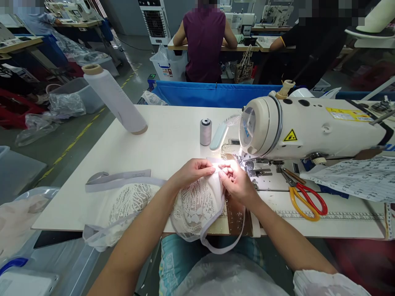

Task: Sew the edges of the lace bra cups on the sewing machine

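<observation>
A white lace garment piece (194,205) with pale elastic straps lies on the white sewing table (173,131) and hangs over its front edge. My left hand (193,170) pinches the top edge of the lace, fingers closed. My right hand (236,179) grips the same edge just to the right, close to the needle and presser foot (243,162) of the cream sewing machine (308,127), under its bright lamp. A second lace cup (129,201) with a strap (117,177) lies to the left.
Scissors with red and yellow handles (305,199) lie right of the needle plate. A small thread spool (205,131) and a large white cone (115,98) stand on the table. Printed papers (354,176) lie at right. Other people sit at benches behind a blue cloth bin (210,93).
</observation>
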Demonstrator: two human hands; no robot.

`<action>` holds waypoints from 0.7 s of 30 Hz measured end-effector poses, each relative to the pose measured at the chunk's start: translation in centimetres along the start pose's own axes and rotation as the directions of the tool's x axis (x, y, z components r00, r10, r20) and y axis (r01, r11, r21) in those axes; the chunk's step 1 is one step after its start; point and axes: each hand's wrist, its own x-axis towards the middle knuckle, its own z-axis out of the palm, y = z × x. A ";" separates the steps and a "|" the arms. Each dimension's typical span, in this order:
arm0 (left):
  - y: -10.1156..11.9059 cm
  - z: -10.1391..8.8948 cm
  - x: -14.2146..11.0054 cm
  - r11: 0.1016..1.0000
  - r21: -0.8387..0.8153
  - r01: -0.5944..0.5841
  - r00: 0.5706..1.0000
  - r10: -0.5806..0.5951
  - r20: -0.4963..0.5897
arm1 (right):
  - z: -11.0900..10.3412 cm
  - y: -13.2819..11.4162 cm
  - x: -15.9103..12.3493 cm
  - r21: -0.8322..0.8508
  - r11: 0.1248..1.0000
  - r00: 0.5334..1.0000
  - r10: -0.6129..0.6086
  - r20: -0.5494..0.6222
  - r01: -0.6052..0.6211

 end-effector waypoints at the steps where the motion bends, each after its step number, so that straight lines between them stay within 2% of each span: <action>1: 0.0 0.0 0.0 1.000 -0.003 -0.003 1.000 0.003 0.004 | 0.0 0.0 0.0 0.011 1.000 1.000 0.002 0.011 -0.002; 8: -0.1 -0.1 0.1 0.999 -0.026 -0.030 0.998 0.032 0.060 | 0.0 0.5 0.6 0.214 0.970 0.988 0.090 0.125 -0.115; 13: 0.0 -0.1 0.1 1.000 -0.004 -0.019 0.998 0.019 0.058 | -0.2 0.4 0.9 0.229 0.964 0.982 0.101 0.160 -0.137; 17: 0.1 -0.3 0.0 1.000 -0.021 -0.005 0.999 0.006 0.032 | -0.4 0.3 0.5 0.145 0.987 0.993 0.058 0.103 -0.073; 21: 0.1 -0.7 -0.1 1.000 -0.008 0.014 0.999 -0.014 -0.040 | -0.3 -0.4 -0.3 -0.087 0.993 0.997 -0.075 0.001 0.075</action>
